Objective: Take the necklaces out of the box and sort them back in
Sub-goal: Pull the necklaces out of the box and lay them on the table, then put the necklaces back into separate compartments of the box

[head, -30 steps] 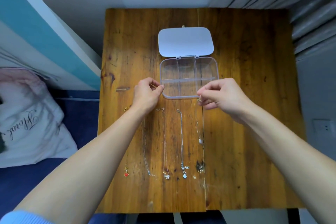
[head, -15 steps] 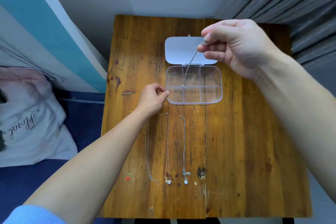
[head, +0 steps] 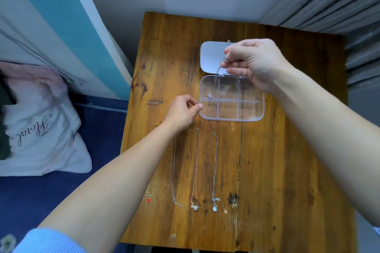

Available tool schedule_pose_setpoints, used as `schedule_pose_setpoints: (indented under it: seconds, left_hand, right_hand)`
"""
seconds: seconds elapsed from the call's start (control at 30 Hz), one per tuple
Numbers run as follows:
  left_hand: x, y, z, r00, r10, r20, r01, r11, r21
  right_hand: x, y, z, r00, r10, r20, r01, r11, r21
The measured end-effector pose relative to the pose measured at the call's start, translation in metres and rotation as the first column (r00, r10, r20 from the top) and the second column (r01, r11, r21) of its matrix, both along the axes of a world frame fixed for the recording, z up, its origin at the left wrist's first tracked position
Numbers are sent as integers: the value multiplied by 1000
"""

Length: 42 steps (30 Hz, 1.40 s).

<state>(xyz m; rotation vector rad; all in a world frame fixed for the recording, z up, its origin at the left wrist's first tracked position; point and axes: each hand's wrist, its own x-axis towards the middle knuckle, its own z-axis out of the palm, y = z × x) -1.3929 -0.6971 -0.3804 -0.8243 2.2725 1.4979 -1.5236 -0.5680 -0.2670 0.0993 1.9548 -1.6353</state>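
Observation:
A clear plastic box (head: 259,116) with several compartments lies open on the wooden table (head: 277,170), its white lid (head: 210,56) folded back. My right hand (head: 255,63) hovers over the box's far edge, pinching a silver necklace (head: 216,75) by its top. The chain hangs down into the far left compartment, where its pendant (head: 210,95) rests. My left hand (head: 182,112) is pinched shut at the box's near left corner; whether it grips the box or the top of a chain is unclear. Several other necklaces lie stretched out near me: a red-heart one (head: 149,200), and silver ones (head: 173,170), (head: 195,170), (head: 214,170).
A dark knot (head: 233,199) marks the wood right of the laid-out necklaces. A small metal piece (head: 154,102) lies left of my left hand. A white pillow (head: 41,129) rests on blue bedding to the left. Grey slats stand behind the table at right.
My right hand lifted a necklace off the table, raised it above the box, then came down so the pendant sits in the far left compartment. My left hand stayed at the box corner.

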Motion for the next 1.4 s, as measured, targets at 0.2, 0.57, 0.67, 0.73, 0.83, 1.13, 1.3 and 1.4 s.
schedule_pose_setpoints:
  seconds: [0.2, 0.57, 0.67, 0.73, 0.83, 1.13, 1.3, 1.4]
  left_hand:
    - [0, -1, -3, 1000, 15, 9, -15, 1000, 10]
    - [20, -32, 6, 997, 77, -8, -77, 995, -55]
    - [50, -59, 7, 990, 136, 47, -125, 975, -184]
    - [72, -68, 5, 977, 152, 149, -115, 966, -230]
    - [101, -65, -1, 933, 66, 354, 26, 968, -249]
    - [124, -44, -17, 877, -84, 473, 282, 887, -365]
    - [124, -38, -15, 894, -143, 424, 296, 899, -323]
    - [126, -37, -6, 934, -113, 339, 208, 944, -258]
  right_hand:
    - [9, -11, -52, 990, 133, -56, -105, 929, 355]
    - [32, 1, -89, 915, 319, -246, -101, 774, 625]
    - [61, 6, -75, 883, 310, -353, -71, 831, 551]
    - [92, 8, -73, 867, 332, -370, -115, 858, 501]
    - [138, 12, -89, 854, 439, -279, -238, 808, 539]
    - [208, 25, -141, 497, 814, -302, -248, 467, 849]
    - [215, 31, -153, 470, 815, -337, -213, 476, 853]
    - [214, 32, -154, 478, 807, -346, -222, 493, 841]
